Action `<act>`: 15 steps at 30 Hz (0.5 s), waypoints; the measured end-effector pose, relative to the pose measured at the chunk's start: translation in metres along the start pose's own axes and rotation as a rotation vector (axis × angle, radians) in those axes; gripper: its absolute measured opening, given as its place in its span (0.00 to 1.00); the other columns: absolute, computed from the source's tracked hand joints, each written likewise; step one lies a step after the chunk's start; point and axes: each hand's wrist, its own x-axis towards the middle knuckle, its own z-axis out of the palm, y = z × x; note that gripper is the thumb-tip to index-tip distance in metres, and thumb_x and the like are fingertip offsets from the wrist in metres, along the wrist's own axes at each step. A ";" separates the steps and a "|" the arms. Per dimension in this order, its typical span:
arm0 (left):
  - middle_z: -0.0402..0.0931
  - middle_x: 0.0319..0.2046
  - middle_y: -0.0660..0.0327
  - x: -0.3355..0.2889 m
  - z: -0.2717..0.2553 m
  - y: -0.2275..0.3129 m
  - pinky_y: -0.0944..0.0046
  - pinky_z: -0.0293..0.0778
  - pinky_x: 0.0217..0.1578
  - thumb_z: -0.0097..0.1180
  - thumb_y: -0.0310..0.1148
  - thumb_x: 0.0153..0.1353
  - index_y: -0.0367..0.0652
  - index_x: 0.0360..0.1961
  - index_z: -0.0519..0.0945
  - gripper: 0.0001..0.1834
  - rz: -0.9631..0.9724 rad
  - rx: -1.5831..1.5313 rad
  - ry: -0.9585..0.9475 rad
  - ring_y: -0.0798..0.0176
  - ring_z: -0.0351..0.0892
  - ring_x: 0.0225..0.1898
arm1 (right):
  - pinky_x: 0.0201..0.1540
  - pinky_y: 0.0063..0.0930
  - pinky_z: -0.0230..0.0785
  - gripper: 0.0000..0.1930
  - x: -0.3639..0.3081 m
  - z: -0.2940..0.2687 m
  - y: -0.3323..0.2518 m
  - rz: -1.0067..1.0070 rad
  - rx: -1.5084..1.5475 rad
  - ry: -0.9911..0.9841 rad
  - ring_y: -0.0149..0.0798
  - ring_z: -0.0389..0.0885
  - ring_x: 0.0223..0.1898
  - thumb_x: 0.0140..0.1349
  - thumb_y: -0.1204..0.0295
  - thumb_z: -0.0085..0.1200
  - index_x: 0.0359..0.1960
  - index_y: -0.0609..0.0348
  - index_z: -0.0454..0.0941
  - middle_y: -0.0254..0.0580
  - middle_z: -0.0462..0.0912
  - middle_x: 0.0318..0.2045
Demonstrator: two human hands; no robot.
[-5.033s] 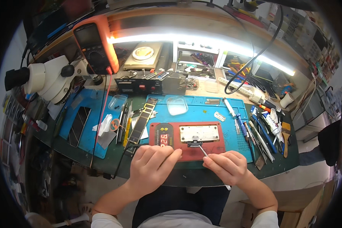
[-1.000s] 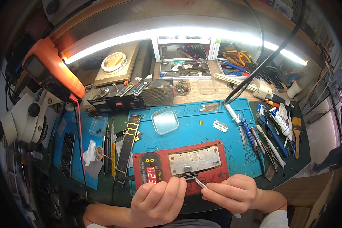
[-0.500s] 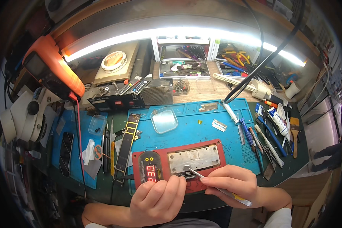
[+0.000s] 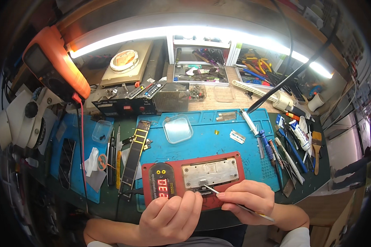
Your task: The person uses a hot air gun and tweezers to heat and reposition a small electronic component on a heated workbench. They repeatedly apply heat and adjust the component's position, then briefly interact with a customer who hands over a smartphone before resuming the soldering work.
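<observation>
A red heating plate (image 4: 175, 162) with a lit red digital display lies on the blue mat before me. On its silver metal top (image 4: 210, 172) rests a small grey metallic piece (image 4: 203, 182), close to the near edge. My right hand (image 4: 251, 201) pinches a slim metal tool (image 4: 211, 189), its fine tip at or just beside that piece. My left hand (image 4: 171, 216) is closed at the plate's near edge, thumb and forefinger together; whatever they hold is hidden. Small dark parts show between the two hands.
A clear plastic tray (image 4: 178, 129) and a razor blade (image 4: 237, 136) lie behind the plate. Pens, tweezers and brushes crowd the right, with a syringe (image 4: 250, 122) nearby. At left stand an orange multimeter (image 4: 55, 64) and a long dark strip (image 4: 135, 156).
The tool in my right hand has turned slightly, and its tip sits a little nearer the small grey piece. My left hand stays almost still. The whole view has shifted slightly.
</observation>
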 end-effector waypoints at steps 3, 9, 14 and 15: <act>0.82 0.39 0.64 0.000 0.000 0.000 0.66 0.69 0.36 0.62 0.30 0.47 0.42 0.39 0.89 0.16 -0.007 -0.005 -0.001 0.66 0.73 0.35 | 0.31 0.31 0.79 0.15 0.000 0.001 0.001 -0.007 -0.002 0.000 0.42 0.87 0.31 0.56 0.77 0.73 0.46 0.63 0.87 0.45 0.87 0.34; 0.82 0.39 0.64 0.000 0.000 0.001 0.66 0.69 0.35 0.63 0.30 0.47 0.42 0.39 0.89 0.16 -0.016 -0.011 -0.008 0.67 0.73 0.35 | 0.31 0.31 0.80 0.15 0.000 0.001 0.002 -0.010 0.001 0.000 0.42 0.88 0.31 0.56 0.76 0.73 0.45 0.63 0.87 0.46 0.87 0.34; 0.82 0.39 0.63 0.001 -0.001 0.001 0.66 0.69 0.35 0.63 0.30 0.47 0.42 0.40 0.89 0.16 -0.009 -0.014 -0.015 0.67 0.73 0.35 | 0.32 0.31 0.81 0.15 0.002 0.001 0.001 -0.012 -0.002 -0.003 0.42 0.88 0.32 0.56 0.76 0.73 0.45 0.63 0.87 0.46 0.88 0.35; 0.82 0.39 0.63 0.001 -0.001 0.000 0.66 0.69 0.35 0.63 0.30 0.47 0.42 0.40 0.89 0.16 -0.008 -0.014 -0.014 0.67 0.73 0.35 | 0.32 0.31 0.81 0.15 0.002 0.001 0.001 -0.010 -0.001 -0.005 0.42 0.88 0.32 0.56 0.76 0.73 0.45 0.63 0.87 0.46 0.88 0.35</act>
